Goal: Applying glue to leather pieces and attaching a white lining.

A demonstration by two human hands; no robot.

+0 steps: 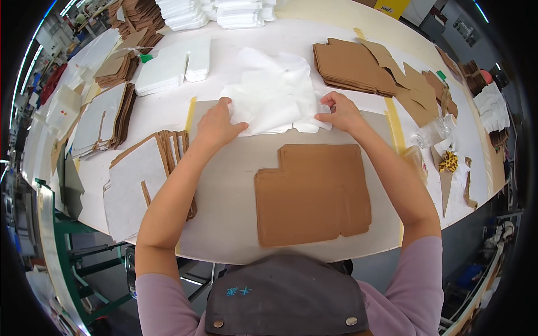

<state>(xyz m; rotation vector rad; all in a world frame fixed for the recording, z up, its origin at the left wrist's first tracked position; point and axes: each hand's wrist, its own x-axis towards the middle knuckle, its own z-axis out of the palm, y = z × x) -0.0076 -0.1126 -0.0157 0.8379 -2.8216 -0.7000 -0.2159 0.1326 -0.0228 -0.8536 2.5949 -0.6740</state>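
Note:
A loose, uneven pile of thin white sheets [274, 92] lies in front of me at the far edge of the grey work mat [224, 185]. On its left side rests my left hand [219, 124], thumb spread away from the fingers and touching the near left corner. My right hand [341, 113] is at the pile's right edge, fingers curled and the thumb apart from the forefinger. Neither hand visibly pinches a sheet. Nearer to me, flat on the mat, is a brown cut panel [314, 193] with a notched upper left corner.
Stacks of white-faced brown panels [140, 179] stand left, beside my forearm. Folded white stacks [174, 67] lie farther back. At the back right are a brown panel stack [353, 64], a clear plastic cup [437, 131] and a yellow patterned scrunchie [448, 162]. Yellow tape [394, 126] edges the mat.

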